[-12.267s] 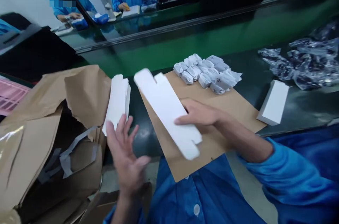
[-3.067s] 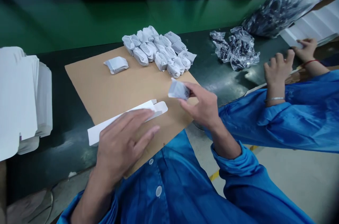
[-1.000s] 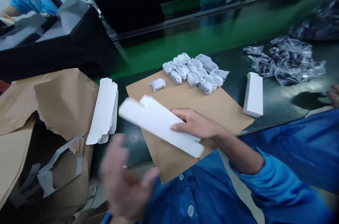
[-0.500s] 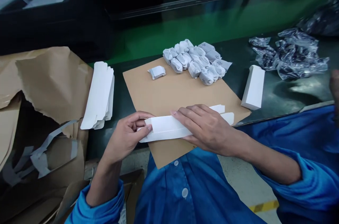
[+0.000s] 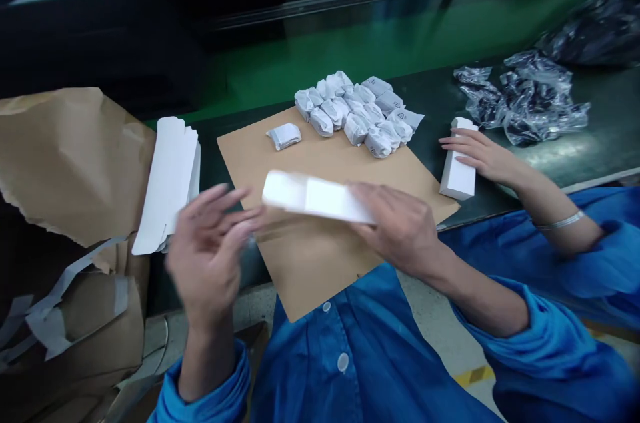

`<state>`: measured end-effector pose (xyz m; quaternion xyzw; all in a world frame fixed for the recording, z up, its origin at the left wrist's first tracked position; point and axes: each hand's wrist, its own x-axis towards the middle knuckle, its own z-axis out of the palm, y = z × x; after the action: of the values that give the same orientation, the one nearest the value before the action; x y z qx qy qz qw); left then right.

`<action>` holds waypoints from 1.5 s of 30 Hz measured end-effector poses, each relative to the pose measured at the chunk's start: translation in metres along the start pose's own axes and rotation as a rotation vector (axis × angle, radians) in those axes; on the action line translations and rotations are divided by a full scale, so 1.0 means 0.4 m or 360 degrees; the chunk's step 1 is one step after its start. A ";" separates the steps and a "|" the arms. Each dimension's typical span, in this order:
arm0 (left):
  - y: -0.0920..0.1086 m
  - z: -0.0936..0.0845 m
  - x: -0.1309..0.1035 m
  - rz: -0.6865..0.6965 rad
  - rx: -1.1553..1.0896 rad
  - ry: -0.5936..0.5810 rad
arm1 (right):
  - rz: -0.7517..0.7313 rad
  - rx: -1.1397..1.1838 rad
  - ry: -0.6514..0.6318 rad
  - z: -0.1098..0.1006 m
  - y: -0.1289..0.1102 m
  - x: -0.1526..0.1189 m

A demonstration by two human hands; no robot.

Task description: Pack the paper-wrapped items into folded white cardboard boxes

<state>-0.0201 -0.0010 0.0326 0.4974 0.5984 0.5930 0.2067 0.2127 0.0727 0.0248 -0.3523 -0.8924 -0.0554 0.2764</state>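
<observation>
My right hand [image 5: 397,223] grips a white cardboard box [image 5: 330,200] by its right end, over a brown cardboard sheet [image 5: 310,276]. The box's left end is blurred by motion, with a flap sticking out. Just left of it, my left hand [image 5: 213,246] is raised with its fingers apart, blurred and holding nothing. On the far part of the sheet lie several small wrapped packets [image 5: 350,110] in a cluster, and a single wrapped packet [image 5: 285,136] lies apart from them.
A stack of flat white cartons [image 5: 167,183] lies at left beside torn brown paper [image 5: 75,156]. At right, a co-worker's hand [image 5: 483,153] holds a standing white box [image 5: 459,173]. Clear plastic bags with dark contents [image 5: 535,100] lie behind it.
My left hand has let go of the box and moved left. The box has been lifted and turned in my right hand. A co-worker's hand has reached onto the white box at right.
</observation>
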 end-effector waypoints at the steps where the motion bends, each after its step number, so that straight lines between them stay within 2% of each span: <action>1: 0.010 0.015 -0.016 0.0049 -0.0103 0.0113 | 0.0174 -0.0025 0.0083 0.010 -0.007 0.002; 2: 0.017 0.034 -0.034 0.0080 -0.0168 0.0124 | 0.0296 -0.0041 0.0134 0.021 -0.020 0.003; 4: 0.022 0.076 -0.063 0.0025 -0.0196 -0.0051 | 0.0336 0.0021 0.0070 0.036 -0.067 -0.001; 6: 0.013 0.108 -0.071 -0.0153 -0.0114 -0.0094 | 0.0150 0.0267 -0.0161 0.032 -0.116 -0.008; 8: 0.001 0.116 -0.058 -0.0288 0.0033 -0.0039 | 0.0012 0.0655 -0.0425 0.011 -0.141 -0.007; 10: -0.006 0.103 -0.039 -0.0279 0.0156 -0.0156 | 0.0127 0.0989 -0.0430 -0.013 -0.133 0.012; 13: 0.003 0.078 -0.023 -0.0047 0.0275 -0.0351 | 0.0296 0.1292 -0.0239 -0.026 -0.087 0.058; 14: 0.008 0.072 -0.022 0.0025 0.0300 -0.0389 | 0.0243 0.1381 -0.0244 -0.026 -0.071 0.073; 16: 0.016 0.064 -0.023 0.0090 0.0331 -0.0477 | 0.0111 0.1570 -0.0387 -0.024 -0.043 0.096; 17: 0.018 0.061 -0.023 0.0087 0.0343 -0.0516 | 0.0156 0.1649 -0.0419 -0.025 -0.031 0.105; 18: 0.020 0.057 -0.022 0.0074 0.0358 -0.0545 | 0.0280 0.1723 -0.0395 -0.026 -0.019 0.113; 21: 0.022 0.046 -0.015 0.0033 0.0444 -0.0631 | 0.0822 0.1938 -0.0098 -0.026 0.005 0.137; 22: 0.021 0.044 -0.012 0.0038 0.0473 -0.0691 | 0.0910 0.2046 -0.0099 -0.022 0.008 0.144; 24: 0.018 0.042 -0.011 0.0068 0.0525 -0.0817 | 0.0873 0.2331 -0.0355 -0.006 0.004 0.155; 26: 0.008 0.045 -0.016 0.0112 0.0563 -0.0852 | 0.0785 0.2537 -0.0591 0.013 -0.012 0.156; 27: 0.002 0.049 -0.020 0.0138 0.0569 -0.0823 | 0.0775 0.2562 -0.0596 0.020 -0.022 0.152; 32: -0.023 0.067 -0.043 0.0238 0.0352 -0.0555 | 0.0808 0.2260 -0.0289 0.028 -0.069 0.118; 35: -0.020 0.064 -0.040 0.0201 0.0465 -0.0610 | 0.0736 0.2109 -0.0101 0.025 -0.087 0.103; 39: -0.009 0.050 -0.029 0.0274 0.0722 -0.0740 | 0.0598 0.1968 0.0028 0.034 -0.117 0.073; 43: -0.001 0.052 -0.040 0.0241 0.0685 -0.0751 | 0.0479 0.1621 0.0286 0.058 -0.166 0.030; 45: -0.002 0.061 -0.047 0.0170 0.0639 -0.0706 | 0.0461 0.1496 0.0337 0.066 -0.177 0.026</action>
<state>0.0079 -0.0043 0.0205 0.6764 0.6170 0.3498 0.1985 0.1480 0.0339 0.0150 -0.3024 -0.7299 0.3560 0.4991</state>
